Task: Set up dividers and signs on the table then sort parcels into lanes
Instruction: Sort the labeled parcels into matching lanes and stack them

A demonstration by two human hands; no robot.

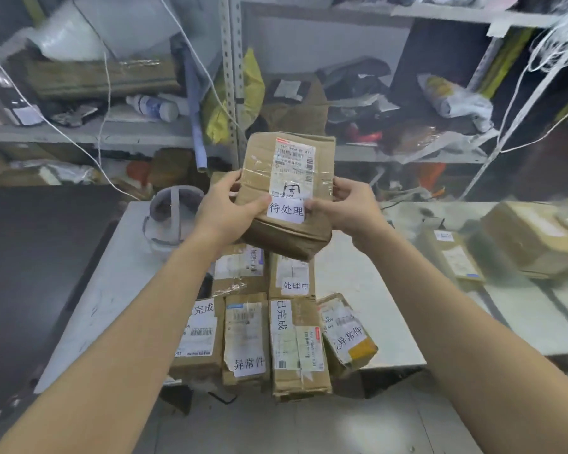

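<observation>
A brown cardboard parcel (286,162) with a shipping label and a white tag reading 待处理 is held up in front of me, above the table. My left hand (228,204) grips its left edge, thumb on the front. My right hand (345,208) grips the right edge, its thumb pressing the white tag. Below, several labelled parcels (243,335) lie side by side on the white table (368,290), tagged 已完成, 异常件 and 处理中.
More brown boxes (525,237) sit on the table's right part. A white bucket (171,211) stands at the table's back left. Cluttered metal shelves (230,93) with bags and cartons fill the background. A dark surface (30,257) lies to the left.
</observation>
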